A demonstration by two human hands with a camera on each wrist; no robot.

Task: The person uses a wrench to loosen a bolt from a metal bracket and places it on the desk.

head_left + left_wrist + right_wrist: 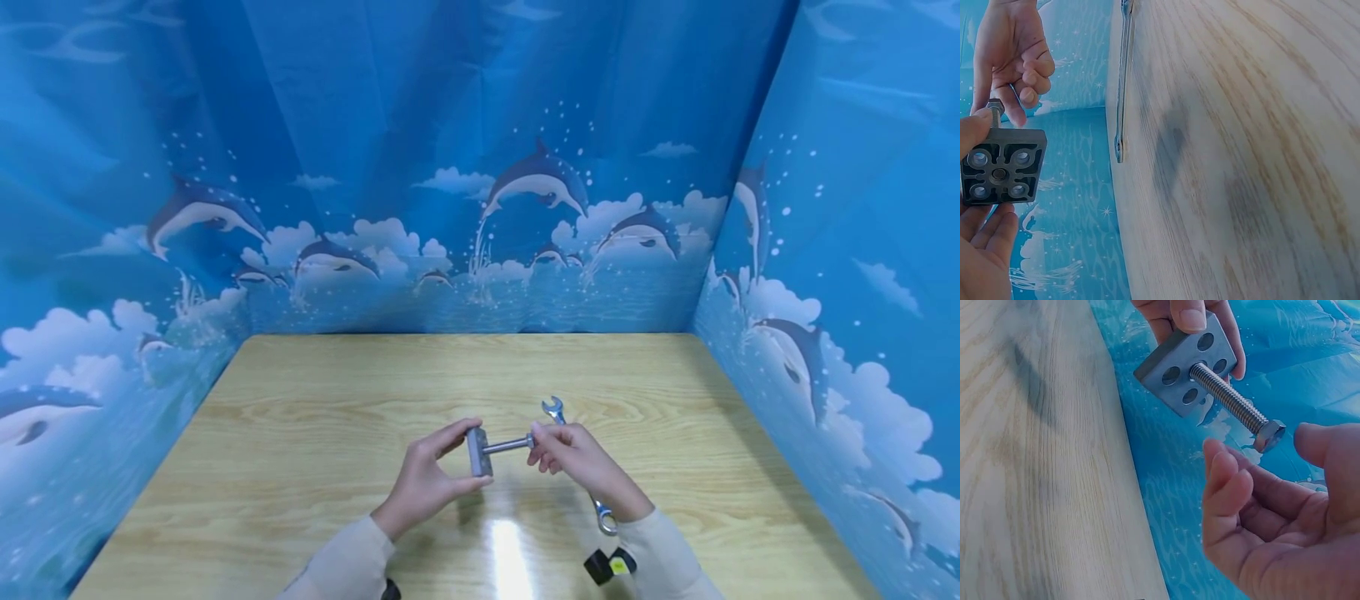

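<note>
My left hand (427,482) grips a square grey metal plate (1182,369) by opposite edges, thumb on one side and fingers on the other. The plate has a hole near each corner, and its ribbed back (1002,167) shows in the left wrist view. From its centre sticks a long threaded hex bolt (1230,397), its head pointing toward my right hand (583,460). In the right wrist view, the right thumb and loosely bent fingers (1229,487) lie around the bolt head (1270,435), with a gap between thumb and head. Both hands are above the table.
A combination wrench (606,518) lies on the wood-grain table (300,417), partly hidden under my right hand and forearm. A black wrist device (600,567) sits by the right sleeve. Blue dolphin-print curtains (480,125) stand behind the table and along its sides.
</note>
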